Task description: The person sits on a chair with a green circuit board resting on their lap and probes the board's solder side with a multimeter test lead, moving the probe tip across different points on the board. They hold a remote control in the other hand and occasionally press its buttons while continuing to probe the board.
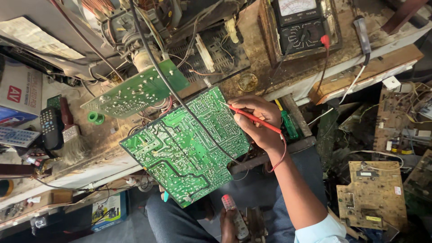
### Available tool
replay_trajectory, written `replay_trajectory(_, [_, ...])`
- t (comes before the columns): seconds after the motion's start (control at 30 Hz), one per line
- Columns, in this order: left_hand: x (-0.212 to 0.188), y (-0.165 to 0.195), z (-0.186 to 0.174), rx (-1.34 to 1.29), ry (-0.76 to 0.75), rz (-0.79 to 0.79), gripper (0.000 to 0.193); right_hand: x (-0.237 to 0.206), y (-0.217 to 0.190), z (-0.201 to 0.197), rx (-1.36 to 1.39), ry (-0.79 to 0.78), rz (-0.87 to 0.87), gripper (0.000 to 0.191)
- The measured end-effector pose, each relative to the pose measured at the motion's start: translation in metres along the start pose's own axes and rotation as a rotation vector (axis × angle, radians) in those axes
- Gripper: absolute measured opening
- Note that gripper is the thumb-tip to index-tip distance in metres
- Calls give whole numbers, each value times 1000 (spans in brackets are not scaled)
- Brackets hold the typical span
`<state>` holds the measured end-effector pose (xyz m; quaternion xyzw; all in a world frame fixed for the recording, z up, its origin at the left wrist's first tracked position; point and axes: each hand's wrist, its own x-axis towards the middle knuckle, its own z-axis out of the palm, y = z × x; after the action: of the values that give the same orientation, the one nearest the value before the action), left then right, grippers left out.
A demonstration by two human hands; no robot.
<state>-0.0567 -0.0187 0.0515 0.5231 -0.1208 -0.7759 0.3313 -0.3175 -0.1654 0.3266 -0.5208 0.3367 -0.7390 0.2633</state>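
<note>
While the right hand point(258, 121) pinches a red probe point(252, 118), its tip touches the green circuit board point(186, 146).
At six o'clock, the left hand point(229, 222) grips a second probe point(235, 216), not yet on the board.

Worn, stained wooden workbench point(265, 67) across the upper middle of the frame, its pale painted edge point(360, 83) running toward the upper right. Analog meter point(299, 24) at top centre; open chassis point(148, 27) of wires at upper left. Remote controls point(49, 128) and a cardboard box point(20, 92) at far left. Brown bare circuit board point(373, 195) and scrap boards point(400, 121) heaped at right. Dim floor point(126, 231) at the bottom; soft, even light.
</note>
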Motion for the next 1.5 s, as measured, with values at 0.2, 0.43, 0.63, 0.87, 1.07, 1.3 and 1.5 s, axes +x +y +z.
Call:
replay_trajectory(0.2, [1, 1, 0, -1, 5, -25, 28, 0, -3, 1, 17, 3, 12, 22])
replay_trajectory(0.43, [-2, -1, -3, -13, -17, -44, 29, 0, -1, 0, 2, 3, 2, 22])
replay_trajectory(0.63, [-1, -1, -3, -14, -5, -59, 27, -1, 1, -1, 9, 7, 10, 23])
replay_trajectory(0.87, [-1, 1, 0, 1, -17, -27, 23, 0, 2, -1, 4, 1, 3, 22])
replay_trajectory(1.07, [-2, 4, 3, 16, -16, -2, 26, 0, 1, -1, 10, 5, 6, 22])
replay_trajectory(1.3, [-2, 3, 5, -13, -20, -10, 26, 1, 0, -1, 2, 3, -1, 22])
replay_trajectory(1.5, [-2, 2, 4, -36, 33, -72, 26, 1, 1, -1, 5, 2, 6, 22])
